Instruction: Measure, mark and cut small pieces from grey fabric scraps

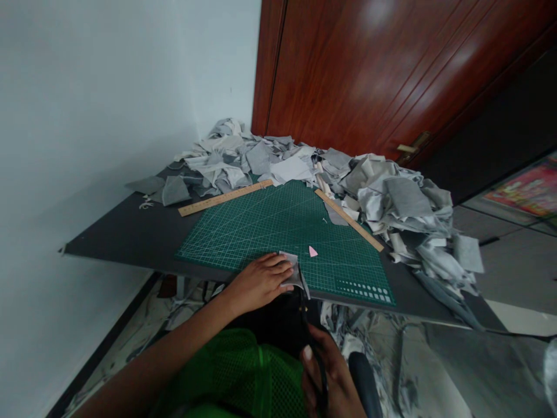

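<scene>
Black scissors (304,309) are in my right hand (333,371), whose fingers are wrapped through the handles below the table's front edge. Their blades reach up along the right side of a small grey fabric piece (289,261), where a narrow strip (305,285) stands apart from it. My left hand (265,277) lies flat with fingers stretched out, pressing the fabric onto the green cutting mat (243,232). Part of the piece is hidden under those fingers. Just right of the blades, a small pink pointed piece (313,251) rests on the mat.
Two wooden rulers (226,198) (348,219) lie slanted at the mat's left and right. Heaped grey and white fabric scraps (287,165) line the back and right of the dark table (126,232). Behind stand a white wall and a brown door (348,69). More scraps are on the floor.
</scene>
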### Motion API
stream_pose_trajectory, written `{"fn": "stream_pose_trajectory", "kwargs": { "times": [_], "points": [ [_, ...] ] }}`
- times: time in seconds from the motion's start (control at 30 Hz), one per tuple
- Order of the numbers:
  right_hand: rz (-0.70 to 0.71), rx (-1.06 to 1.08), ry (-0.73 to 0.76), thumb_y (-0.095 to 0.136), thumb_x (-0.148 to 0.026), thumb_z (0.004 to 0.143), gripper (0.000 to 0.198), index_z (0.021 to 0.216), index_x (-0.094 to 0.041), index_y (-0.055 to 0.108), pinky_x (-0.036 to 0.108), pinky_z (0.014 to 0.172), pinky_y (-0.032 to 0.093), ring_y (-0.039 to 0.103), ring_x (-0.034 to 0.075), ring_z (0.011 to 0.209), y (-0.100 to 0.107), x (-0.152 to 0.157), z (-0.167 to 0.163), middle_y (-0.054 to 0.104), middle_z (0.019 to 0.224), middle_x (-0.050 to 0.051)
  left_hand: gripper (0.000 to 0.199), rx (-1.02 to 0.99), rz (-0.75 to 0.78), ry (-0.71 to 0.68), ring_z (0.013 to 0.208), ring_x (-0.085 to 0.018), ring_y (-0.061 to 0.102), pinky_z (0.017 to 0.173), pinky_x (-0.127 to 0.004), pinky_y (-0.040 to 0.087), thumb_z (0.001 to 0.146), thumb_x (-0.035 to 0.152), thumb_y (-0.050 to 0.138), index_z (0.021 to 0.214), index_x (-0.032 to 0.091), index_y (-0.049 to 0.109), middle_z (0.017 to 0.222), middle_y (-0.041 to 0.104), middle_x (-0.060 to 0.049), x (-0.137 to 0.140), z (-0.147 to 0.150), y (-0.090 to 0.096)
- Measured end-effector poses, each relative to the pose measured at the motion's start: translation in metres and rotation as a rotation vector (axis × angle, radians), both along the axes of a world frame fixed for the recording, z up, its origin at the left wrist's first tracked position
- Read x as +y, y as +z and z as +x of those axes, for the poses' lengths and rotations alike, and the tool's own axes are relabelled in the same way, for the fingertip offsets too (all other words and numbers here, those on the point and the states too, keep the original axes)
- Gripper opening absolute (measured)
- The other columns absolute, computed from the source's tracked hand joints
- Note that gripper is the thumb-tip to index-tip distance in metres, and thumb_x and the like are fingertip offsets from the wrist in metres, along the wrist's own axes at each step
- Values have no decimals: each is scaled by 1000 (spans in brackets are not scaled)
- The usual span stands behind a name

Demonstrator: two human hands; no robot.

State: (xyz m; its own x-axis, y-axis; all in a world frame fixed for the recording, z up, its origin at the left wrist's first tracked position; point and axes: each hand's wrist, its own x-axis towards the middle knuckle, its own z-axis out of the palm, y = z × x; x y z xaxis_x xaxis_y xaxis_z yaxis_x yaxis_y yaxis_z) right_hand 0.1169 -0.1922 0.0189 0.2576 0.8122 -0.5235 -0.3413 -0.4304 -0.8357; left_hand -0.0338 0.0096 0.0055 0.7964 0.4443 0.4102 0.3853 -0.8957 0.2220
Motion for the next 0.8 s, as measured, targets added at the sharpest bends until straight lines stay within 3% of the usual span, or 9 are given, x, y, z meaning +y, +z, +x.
{"fn": "stream_pose_trajectory", "kwargs": {
  "times": [0.17,0.47,0.63,0.8],
  "points": [
    [-7,-31,32,76,-72,75,77,133,-25,55,16,35,32,39,6,40,2,0,2,55,63,-7,38,9,2,-4,133,-23,55,118,-41,36,106,46,47,131,23,64,134,68,-4,0,0,0],
    [46,-15,38,76,-69,77,75,132,-24,54,15,33,32,40,4,38,-4,1,1,60,70,-5,38,19,-7,-1,133,-23,56,119,-41,35,106,45,46,130,21,63,135,68,-4,0,0,0],
    [21,85,53,75,-71,77,74,129,-23,54,15,32,32,36,6,35,-4,5,5,47,52,-12,38,29,-5,5,132,-23,57,119,-40,35,107,45,45,131,21,63,135,68,-4,-1,-1,3],
    [54,47,94,72,-69,81,73,132,-22,51,15,33,31,36,6,35,-4,9,6,50,52,-11,39,0,4,-6,131,-24,57,117,-42,37,106,43,47,131,19,63,133,69,-6,-1,0,2]
  ]
}}
